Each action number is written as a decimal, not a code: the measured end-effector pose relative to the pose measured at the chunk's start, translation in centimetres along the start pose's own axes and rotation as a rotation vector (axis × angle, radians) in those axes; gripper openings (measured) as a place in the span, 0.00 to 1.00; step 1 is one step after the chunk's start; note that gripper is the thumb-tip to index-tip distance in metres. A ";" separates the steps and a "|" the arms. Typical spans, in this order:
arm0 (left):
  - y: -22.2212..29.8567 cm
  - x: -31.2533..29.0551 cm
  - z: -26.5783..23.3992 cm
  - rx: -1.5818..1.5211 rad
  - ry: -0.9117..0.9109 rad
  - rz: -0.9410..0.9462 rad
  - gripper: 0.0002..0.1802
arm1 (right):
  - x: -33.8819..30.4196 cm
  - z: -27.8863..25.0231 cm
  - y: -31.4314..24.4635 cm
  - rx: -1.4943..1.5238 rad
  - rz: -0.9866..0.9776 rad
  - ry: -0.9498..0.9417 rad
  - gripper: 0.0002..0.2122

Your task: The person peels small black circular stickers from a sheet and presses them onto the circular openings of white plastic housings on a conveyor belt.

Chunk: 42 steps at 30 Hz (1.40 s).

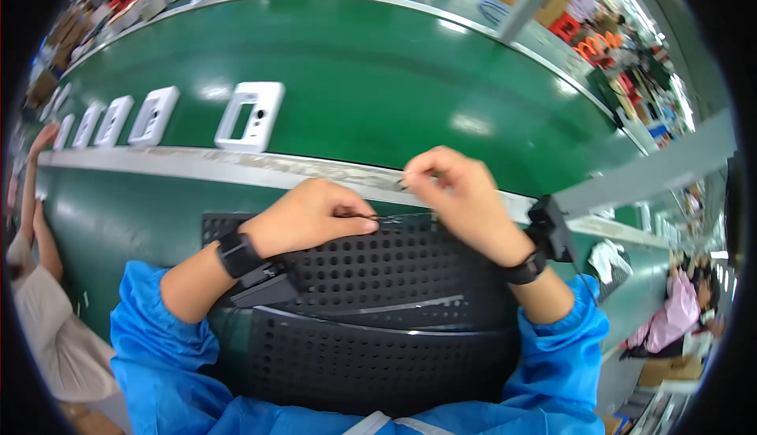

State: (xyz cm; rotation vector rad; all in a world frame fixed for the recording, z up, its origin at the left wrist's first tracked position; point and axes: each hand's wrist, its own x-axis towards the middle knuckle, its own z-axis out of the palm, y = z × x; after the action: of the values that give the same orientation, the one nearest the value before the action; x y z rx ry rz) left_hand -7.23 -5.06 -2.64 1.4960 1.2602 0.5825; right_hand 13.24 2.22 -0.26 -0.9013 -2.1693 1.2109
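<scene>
My left hand (311,212) is closed in a pinch over the far edge of a black tray (347,273) dotted with rows of round holes. A thin dark strand shows at its fingertips, too small to name. To the right, my right hand (459,198) is raised just beyond the same tray, thumb and forefinger pinched. At those fingertips is a tiny dark piece whose kind I cannot make out. A second black perforated tray (378,360) lies nearer to me, partly under the first one's near edge.
A pale rail (189,168) separates my bench from a green conveyor belt (355,80). Several white plastic housings, the nearest one (274,112) with a rectangular opening, stand along the belt's near side. A grey post (654,171) rises at right. Another person's arm (35,155) reaches in at left.
</scene>
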 end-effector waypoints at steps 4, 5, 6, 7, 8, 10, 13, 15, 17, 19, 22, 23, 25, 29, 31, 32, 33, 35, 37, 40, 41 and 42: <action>0.5 -0.3 0.2 0.069 0.002 0.109 0.13 | 2.5 -0.5 -1.8 0.216 0.236 -0.034 0.07; 0.6 -0.3 0.3 0.044 -0.012 0.101 0.13 | 3.4 0.2 -1.9 0.236 0.226 -0.057 0.07; 0.7 -0.3 0.4 0.049 0.001 0.077 0.13 | 4.3 0.9 -1.9 0.214 0.197 -0.089 0.07; 0.6 -0.3 0.5 0.056 0.001 0.103 0.13 | 5.3 1.6 -1.8 0.195 0.167 -0.120 0.07; 0.5 -0.5 0.4 0.060 -0.001 0.138 0.13 | 6.3 2.4 -2.1 0.167 0.139 -0.147 0.08; 0.3 -0.9 0.2 0.067 0.004 0.155 0.13 | 8.2 4.0 -2.5 0.155 0.094 -0.169 0.08; 0.2 -0.7 0.6 0.006 0.017 0.179 0.12 | 10.7 5.9 -1.6 0.143 0.019 -0.193 0.08; 0.2 -0.5 0.7 0.000 0.021 0.166 0.12 | 11.8 6.8 -0.8 0.083 -0.097 -0.127 0.08; 0.0 -0.3 1.0 -0.017 0.023 0.189 0.12 | 11.9 7.6 0.0 0.056 -0.140 -0.098 0.08; -0.2 -0.1 1.0 -0.014 0.025 0.188 0.11 | 11.8 8.0 0.8 0.060 -0.146 -0.089 0.08; -0.3 0.0 1.0 -0.001 0.033 0.204 0.11 | 11.5 8.3 1.2 0.045 -0.154 -0.073 0.07; -0.3 -0.1 1.0 0.001 0.042 0.210 0.11 | 11.4 8.3 1.2 0.022 -0.170 -0.057 0.07; -0.3 -0.1 1.0 0.004 0.062 0.226 0.11 | 11.2 8.3 1.3 -0.002 -0.178 -0.044 0.07; -0.3 -0.2 1.0 0.030 0.071 0.225 0.10 | 11.0 8.3 1.5 -0.020 -0.211 0.002 0.07; -0.3 -0.2 1.0 0.035 0.071 0.223 0.11 | 10.7 8.2 1.5 -0.029 -0.184 0.013 0.07; -0.3 -0.2 1.0 0.042 0.072 0.222 0.11 | 10.6 8.2 1.5 -0.034 -0.170 0.019 0.07; -0.3 -0.2 1.0 0.050 0.073 0.221 0.11 | 10.4 8.1 1.5 -0.035 -0.167 0.017 0.07; -0.4 -0.2 1.0 0.048 0.072 0.224 0.11 | 10.2 7.9 1.7 -0.027 -0.168 0.029 0.06; -0.4 -0.1 1.0 0.050 0.068 0.231 0.11 | 10.0 7.7 1.9 -0.026 -0.165 0.035 0.06; -0.5 -0.1 1.1 0.041 0.071 0.229 0.11 | 9.7 7.6 2.1 0.002 -0.175 0.060 0.05; -0.6 -0.1 1.2 0.038 0.073 0.228 0.11 | 9.6 7.6 2.2 0.001 -0.173 0.060 0.05; -0.6 -0.1 1.2 0.036 0.071 0.229 0.11 | 9.6 7.5 2.2 0.016 -0.161 0.063 0.04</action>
State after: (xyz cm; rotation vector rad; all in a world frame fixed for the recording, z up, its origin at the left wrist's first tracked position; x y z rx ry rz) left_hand -6.49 -5.66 -3.53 1.6751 1.1664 0.7721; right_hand 2.46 6.12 -4.89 -0.7329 -2.1345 1.1053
